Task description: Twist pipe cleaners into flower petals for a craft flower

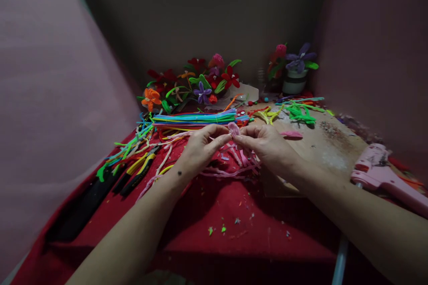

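Between my two hands, above the middle of the table, is a small bent loop of pink pipe cleaner (233,129). My left hand (204,144) pinches its left side with thumb and forefinger. On the other side, my right hand (264,144) pinches it too, with the fingertips of both hands almost touching. Below them lie loose pink pipe cleaners (230,171) on the red cloth (214,218). A bundle of blue, green and yellow pipe cleaners (197,118) lies just behind my hands. Right of my right hand rests a pink petal-shaped piece (292,134).
Pliers with yellow and black handles (142,169) lie at left. A pink glue gun (377,171) sits at right by a stained board (334,151). Pipe-cleaner flowers (202,93) and a potted purple flower (300,59) stand at the back. Green pieces (301,113) lie on the board.
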`<state>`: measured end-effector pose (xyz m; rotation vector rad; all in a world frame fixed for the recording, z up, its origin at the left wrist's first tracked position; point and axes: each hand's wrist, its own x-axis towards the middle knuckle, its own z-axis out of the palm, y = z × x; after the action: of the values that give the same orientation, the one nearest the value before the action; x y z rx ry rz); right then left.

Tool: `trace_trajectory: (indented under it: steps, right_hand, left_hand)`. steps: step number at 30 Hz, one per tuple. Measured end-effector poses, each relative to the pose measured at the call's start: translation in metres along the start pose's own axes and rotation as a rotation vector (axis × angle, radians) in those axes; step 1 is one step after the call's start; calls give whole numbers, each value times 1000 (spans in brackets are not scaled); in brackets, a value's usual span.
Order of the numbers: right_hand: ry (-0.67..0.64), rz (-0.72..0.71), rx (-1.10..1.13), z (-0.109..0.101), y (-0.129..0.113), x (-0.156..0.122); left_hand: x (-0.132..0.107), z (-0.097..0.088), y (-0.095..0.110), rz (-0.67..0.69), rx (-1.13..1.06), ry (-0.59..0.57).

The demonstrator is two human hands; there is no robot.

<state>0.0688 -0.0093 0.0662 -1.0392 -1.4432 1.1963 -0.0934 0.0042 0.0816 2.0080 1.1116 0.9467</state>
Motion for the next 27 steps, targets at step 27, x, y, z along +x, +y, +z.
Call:
trace_trajectory:
  steps: [27]
  right_hand:
    - [-2,-266,-504,8,5,-4]
  left_hand:
    - [-3,15,8,-172,-266,93]
